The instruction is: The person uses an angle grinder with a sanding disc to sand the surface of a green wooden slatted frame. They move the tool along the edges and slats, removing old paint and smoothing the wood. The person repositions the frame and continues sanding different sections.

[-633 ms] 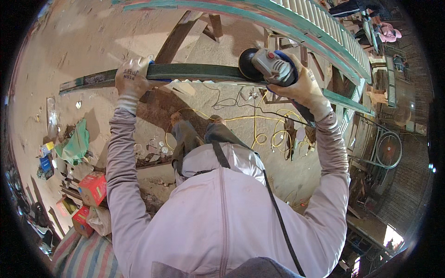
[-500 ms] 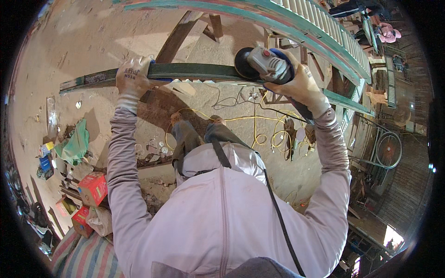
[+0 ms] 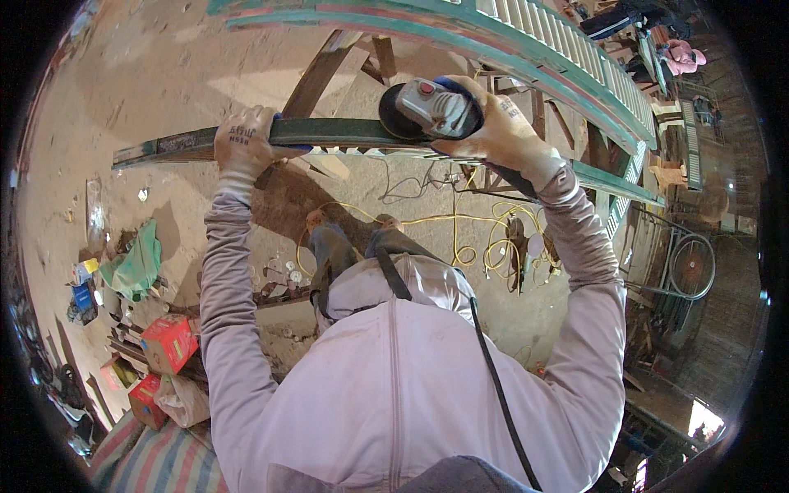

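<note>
A long green-painted louvred shutter frame (image 3: 333,131) lies edge-up across the view in front of me. My gloved left hand (image 3: 245,141) is closed around it near its left end. In my gloved right hand (image 3: 501,127) is an angle grinder (image 3: 436,108), gripped round its head. The grinder's dark disc sits at the frame's upper edge, right of my left hand; whether it touches I cannot tell. Part of the grinder's body is hidden behind my right hand and wrist.
More green louvred shutters (image 3: 567,62) lean at the upper right. Wooden trestle legs (image 3: 320,72) stand beneath the work. Yellow cable (image 3: 436,218) coils on the floor by my feet. Red boxes (image 3: 168,343) and green cloth (image 3: 136,261) lie left; a wheel (image 3: 692,267) stands right. Another person (image 3: 682,56) is far right.
The right hand has moved the grinder left along the shutter frame, closer to my left hand. My left hand still grips the frame, and the view has shifted slightly.
</note>
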Action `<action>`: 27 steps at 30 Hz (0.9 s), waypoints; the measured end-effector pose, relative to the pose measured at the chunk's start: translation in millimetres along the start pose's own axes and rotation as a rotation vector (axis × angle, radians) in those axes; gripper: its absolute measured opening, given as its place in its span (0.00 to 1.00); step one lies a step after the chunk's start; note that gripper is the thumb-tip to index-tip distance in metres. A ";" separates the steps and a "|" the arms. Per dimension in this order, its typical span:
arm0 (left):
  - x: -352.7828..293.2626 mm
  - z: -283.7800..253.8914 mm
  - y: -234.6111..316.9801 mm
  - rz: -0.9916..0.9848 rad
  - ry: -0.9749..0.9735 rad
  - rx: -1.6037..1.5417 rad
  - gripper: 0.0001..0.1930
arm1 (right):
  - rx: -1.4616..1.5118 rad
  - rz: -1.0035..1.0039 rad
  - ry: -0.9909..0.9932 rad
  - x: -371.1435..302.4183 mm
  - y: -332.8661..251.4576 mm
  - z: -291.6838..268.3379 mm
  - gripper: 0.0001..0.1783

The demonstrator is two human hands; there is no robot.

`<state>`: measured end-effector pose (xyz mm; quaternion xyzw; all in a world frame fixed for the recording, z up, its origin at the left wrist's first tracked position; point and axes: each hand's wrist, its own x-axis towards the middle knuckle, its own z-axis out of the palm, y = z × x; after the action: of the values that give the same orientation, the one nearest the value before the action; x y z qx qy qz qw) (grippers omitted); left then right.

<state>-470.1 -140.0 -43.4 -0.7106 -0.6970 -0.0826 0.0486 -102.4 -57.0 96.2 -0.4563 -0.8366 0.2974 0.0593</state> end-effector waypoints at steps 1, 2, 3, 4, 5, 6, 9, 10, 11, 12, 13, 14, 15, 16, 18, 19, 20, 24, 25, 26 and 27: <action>0.2 1.1 -0.2 0.007 0.014 -0.025 0.40 | -0.014 0.004 0.002 1.7 -0.2 0.8 0.52; -0.7 2.1 -0.4 0.018 0.030 -0.014 0.40 | -0.027 0.006 0.001 1.8 0.2 1.4 0.52; -1.5 3.0 -0.6 0.028 0.046 -0.002 0.40 | -0.011 0.012 0.010 0.5 1.0 0.7 0.52; -1.8 3.0 -0.5 0.038 0.062 0.009 0.39 | 0.004 0.018 0.019 -1.7 2.4 -0.9 0.52; -2.1 3.0 -0.2 0.031 0.052 0.004 0.39 | 0.018 0.025 0.025 -3.4 3.7 -2.4 0.51; -1.7 3.1 0.1 0.025 0.043 -0.001 0.39 | -0.008 0.047 0.017 -6.1 5.8 -4.2 0.51; -1.9 3.1 0.1 0.011 0.026 0.026 0.39 | -0.071 0.076 -0.003 -16.5 8.3 -10.4 0.52; -2.0 3.4 -0.2 0.007 0.022 0.042 0.39 | -0.057 0.070 0.009 -18.8 10.9 -10.8 0.52; -1.8 5.3 -1.7 0.017 0.040 0.064 0.39 | -0.042 0.065 0.024 -22.5 14.2 -11.2 0.52; -1.9 8.7 -4.5 0.028 0.059 0.086 0.39 | -0.026 0.061 0.039 -25.8 18.4 -11.5 0.52; -2.5 10.7 -6.7 0.039 0.077 0.108 0.38 | 0.009 0.054 0.055 -28.6 24.3 -10.9 0.52; -2.5 11.7 -6.5 0.043 0.091 0.096 0.38 | 0.000 0.063 0.061 -32.5 28.9 -12.7 0.51; -2.8 12.2 -6.0 0.048 0.104 0.085 0.37 | -0.008 0.072 0.067 -36.8 33.1 -14.4 0.51; -2.8 13.2 -6.1 0.052 0.118 0.073 0.37 | -0.017 0.081 0.074 -40.7 37.6 -15.9 0.51; -2.6 19.8 -13.6 0.072 0.159 0.052 0.35 | 0.028 0.103 0.082 -46.9 45.8 -19.2 0.51; -2.4 22.9 -16.1 0.081 0.179 0.041 0.34 | 0.051 0.114 0.085 -49.8 49.5 -20.3 0.51; -0.6 20.2 -12.7 0.078 0.154 0.025 0.34 | 0.057 0.116 0.099 -53.8 54.1 -21.9 0.51; -1.0 11.0 -4.9 0.077 0.123 -0.007 0.33 | 0.105 0.134 0.101 -57.9 55.2 -24.2 0.52; -0.8 10.2 -4.8 0.081 0.133 -0.008 0.33 | 0.123 0.140 0.088 -55.9 52.1 -23.1 0.52; -0.2 8.1 -3.7 0.087 0.136 -0.001 0.32 | 0.083 0.125 0.089 -53.4 50.1 -21.0 0.52; 0.8 5.5 -1.5 0.094 0.138 0.006 0.32 | 0.043 0.110 0.090 -49.5 48.4 -19.1 0.52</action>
<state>-471.3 -138.2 -48.7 -0.7349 -0.6583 -0.1271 0.1023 -31.5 -68.4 93.6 -0.5129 -0.8002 0.2974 0.0902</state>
